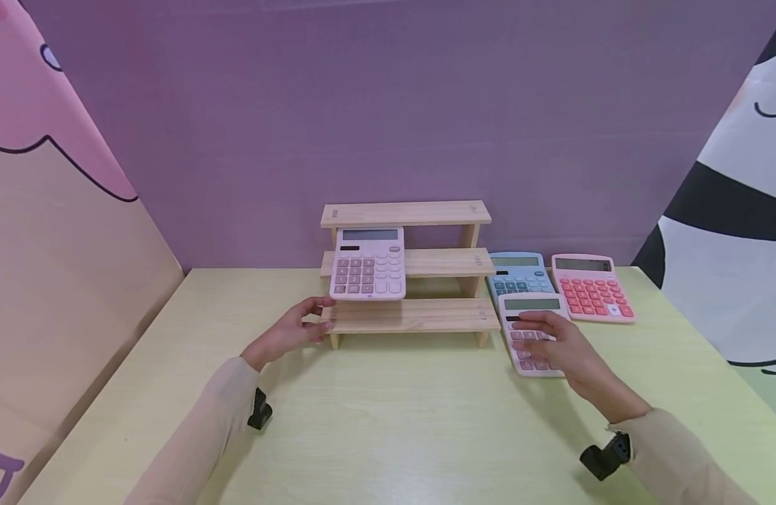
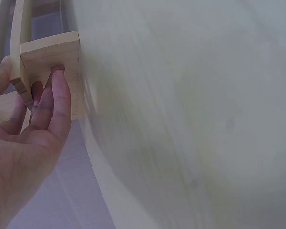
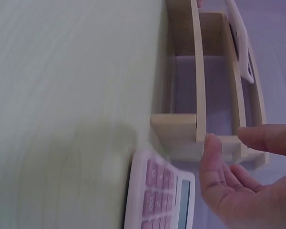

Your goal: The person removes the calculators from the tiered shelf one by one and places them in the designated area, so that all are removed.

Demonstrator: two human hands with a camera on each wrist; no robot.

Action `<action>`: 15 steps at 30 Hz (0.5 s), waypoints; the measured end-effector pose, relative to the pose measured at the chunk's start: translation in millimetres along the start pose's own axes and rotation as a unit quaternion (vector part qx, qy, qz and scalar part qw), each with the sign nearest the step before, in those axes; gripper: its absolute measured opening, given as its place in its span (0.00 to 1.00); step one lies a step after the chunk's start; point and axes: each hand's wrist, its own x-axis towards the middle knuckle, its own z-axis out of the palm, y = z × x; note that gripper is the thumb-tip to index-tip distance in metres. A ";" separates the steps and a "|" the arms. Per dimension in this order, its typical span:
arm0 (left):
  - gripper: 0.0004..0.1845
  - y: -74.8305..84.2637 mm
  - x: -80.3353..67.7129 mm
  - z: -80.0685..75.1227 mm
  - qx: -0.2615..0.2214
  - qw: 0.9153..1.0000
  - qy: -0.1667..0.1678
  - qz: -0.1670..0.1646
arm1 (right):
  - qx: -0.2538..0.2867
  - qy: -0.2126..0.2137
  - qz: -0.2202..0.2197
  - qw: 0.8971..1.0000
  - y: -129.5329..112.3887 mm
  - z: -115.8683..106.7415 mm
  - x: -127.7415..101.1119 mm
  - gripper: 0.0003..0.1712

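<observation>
So the pale pink desk calculator (image 1: pixel 531 335) lying flat on the bench is the thing in play here — it sits just right of the three-tier pine step shelf (image 1: pixel 409 315), long axis running away from the person, display end at the far side and the keypad toward them. The right hand (image 1: pixel 561 347) is directly over its keys, palm down, fingers relaxed and spread a bit; the wrist view shows them hanging just above the keypad, so I can't tell if they actually touch it — nothing gripped as far as I can see. That hand is clearly the nearer one.

The left hand (image 1: pixel 293 330) is on the other side of the shelf entirely, fingers straight and pressed against the shelf's left front leg (image 2: pixel 50 71), thumb up by the bottom board.

Further out: another pink calculator (image 1: pixel 369 264) leans upright on the lowest step, a light blue calculator (image 1: pixel 519 273) lies behind the flat one, and a coral-red calculator (image 1: pixel 591 287) sits right of that. All on the pale yellow-green bench (image 1: pixel 388 421).
</observation>
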 end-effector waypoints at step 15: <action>0.27 1.5 0.9 0.7 -0.003 1.000 0.001 -0.001 | 0.062 -0.004 -0.056 0.996 -21.8 41.8 16.3 0.29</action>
